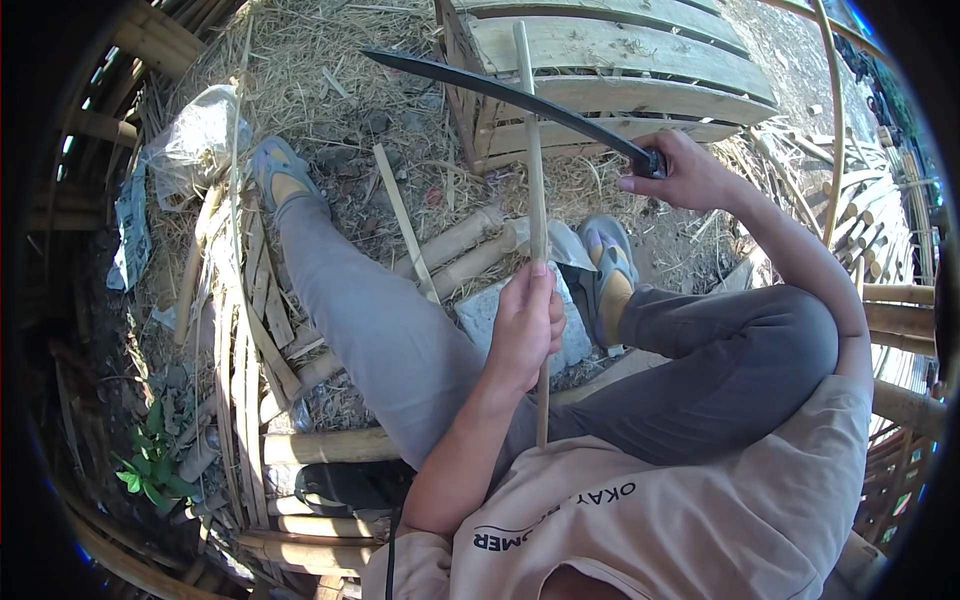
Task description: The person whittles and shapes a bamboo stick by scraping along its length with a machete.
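Note:
My left hand is closed around the lower part of a long, thin bamboo stick, which stands nearly upright in the picture in front of my body. Its bottom end reaches down by my lap. In my right hand is the handle of a machete with a long dark blade. The blade slants up to the left and crosses the upper part of the stick. Whether blade and stick touch there, I cannot tell.
A slatted wooden crate stands ahead. Between my feet lie a pale stone block, bamboo poles and a split strip amid shavings. A clear plastic bag is at the left, cut bamboo pieces at the right.

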Motion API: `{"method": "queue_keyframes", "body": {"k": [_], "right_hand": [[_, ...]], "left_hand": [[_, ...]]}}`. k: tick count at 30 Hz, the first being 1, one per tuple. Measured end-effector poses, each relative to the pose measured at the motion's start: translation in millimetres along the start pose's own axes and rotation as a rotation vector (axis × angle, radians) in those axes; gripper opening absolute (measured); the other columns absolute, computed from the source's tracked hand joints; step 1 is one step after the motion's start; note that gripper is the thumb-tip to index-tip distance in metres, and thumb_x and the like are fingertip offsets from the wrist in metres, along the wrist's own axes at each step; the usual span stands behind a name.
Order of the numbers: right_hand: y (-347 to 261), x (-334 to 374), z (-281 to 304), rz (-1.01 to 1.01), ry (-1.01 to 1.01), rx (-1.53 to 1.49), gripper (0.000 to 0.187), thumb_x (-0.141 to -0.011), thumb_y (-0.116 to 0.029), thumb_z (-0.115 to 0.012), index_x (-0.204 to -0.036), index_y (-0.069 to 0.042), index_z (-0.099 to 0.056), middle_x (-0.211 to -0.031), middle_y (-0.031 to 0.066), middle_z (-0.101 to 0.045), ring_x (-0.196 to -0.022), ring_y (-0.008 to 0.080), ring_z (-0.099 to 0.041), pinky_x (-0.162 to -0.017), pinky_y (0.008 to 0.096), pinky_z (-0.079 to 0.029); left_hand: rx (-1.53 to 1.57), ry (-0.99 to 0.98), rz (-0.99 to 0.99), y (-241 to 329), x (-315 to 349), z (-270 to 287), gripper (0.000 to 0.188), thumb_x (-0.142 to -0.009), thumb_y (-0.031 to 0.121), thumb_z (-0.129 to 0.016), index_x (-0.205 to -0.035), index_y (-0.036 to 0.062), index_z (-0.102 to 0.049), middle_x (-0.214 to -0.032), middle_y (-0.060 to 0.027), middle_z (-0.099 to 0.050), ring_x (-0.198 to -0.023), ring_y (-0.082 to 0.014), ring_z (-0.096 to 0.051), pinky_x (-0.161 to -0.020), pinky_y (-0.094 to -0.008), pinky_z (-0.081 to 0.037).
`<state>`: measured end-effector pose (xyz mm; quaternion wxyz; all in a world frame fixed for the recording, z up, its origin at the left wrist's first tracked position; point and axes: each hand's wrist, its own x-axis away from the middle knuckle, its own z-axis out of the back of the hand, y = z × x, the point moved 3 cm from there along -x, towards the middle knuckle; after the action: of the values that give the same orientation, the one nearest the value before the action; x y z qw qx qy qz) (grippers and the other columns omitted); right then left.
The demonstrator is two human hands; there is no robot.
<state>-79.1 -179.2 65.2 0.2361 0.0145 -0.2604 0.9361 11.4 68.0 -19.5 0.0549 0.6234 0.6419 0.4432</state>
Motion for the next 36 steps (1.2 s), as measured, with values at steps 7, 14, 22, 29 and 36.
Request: {"method": "queue_keyframes", "body": {"k": [7, 14, 22, 29, 36], "right_hand": [[-13, -1, 4, 0.002, -0.074, 0.056, 0.041, -0.086, -0.037, -0.077, -0.08, 0.001, -0.062, -0.066, 0.0106, -0.059, -0.063, 0.0238, -0.06, -0.063, 0.0383, -0.048], [-31, -5, -6, 0.09, -0.175, 0.174, 0.039, -0.084, -0.035, -0.076, -0.079, 0.002, -0.064, -0.065, 0.0174, -0.063, -0.069, 0.0363, -0.066, -0.066, 0.0437, -0.051], [-27, -18, -17, 0.031, -0.16, 0.258, 0.027, -0.08, -0.024, -0.074, -0.071, 0.001, -0.066, -0.062, 0.0193, -0.062, -0.068, 0.0411, -0.066, -0.063, 0.0468, -0.052], [-18, -28, -16, 0.046, -0.045, 0.383, 0.017, -0.06, -0.008, -0.066, -0.075, 0.0, -0.069, -0.067, 0.0212, -0.065, -0.069, 0.0412, -0.066, -0.066, 0.0477, -0.054], [-14, -29, -13, 0.04, -0.004, 0.407, 0.021, -0.059, -0.008, -0.068, -0.078, -0.001, -0.071, -0.07, 0.0206, -0.066, -0.072, 0.0405, -0.067, -0.068, 0.0459, -0.056]], "left_hand": [[0.073, -0.059, 0.055, -3, -1, 3, 0.036, -0.108, 0.046, -0.037, -0.088, 0.0162, -0.044, -0.062, 0.0078, -0.031, -0.045, -0.0009, -0.023, -0.038, -0.0195, -0.017], [-0.026, -0.018, 0.065, -11, 3, 0, 0.042, -0.108, 0.051, -0.033, -0.085, 0.0165, -0.041, -0.061, 0.0071, -0.031, -0.045, -0.0015, -0.023, -0.037, -0.0198, -0.016], [-0.023, -0.006, 0.071, -17, 5, 2, 0.043, -0.107, 0.053, -0.032, -0.085, 0.0167, -0.039, -0.061, 0.007, -0.03, -0.045, -0.0016, -0.022, -0.037, -0.0201, -0.015], [-0.018, -0.015, 0.084, -11, 9, 1, 0.043, -0.107, 0.053, -0.032, -0.086, 0.0168, -0.039, -0.06, 0.0074, -0.029, -0.045, -0.0016, -0.022, -0.038, -0.0202, -0.015], [-0.106, 0.048, 0.043, -13, 8, 2, 0.041, -0.107, 0.052, -0.033, -0.087, 0.0166, -0.039, -0.061, 0.0073, -0.029, -0.045, -0.0017, -0.022, -0.038, -0.0202, -0.015]]}}
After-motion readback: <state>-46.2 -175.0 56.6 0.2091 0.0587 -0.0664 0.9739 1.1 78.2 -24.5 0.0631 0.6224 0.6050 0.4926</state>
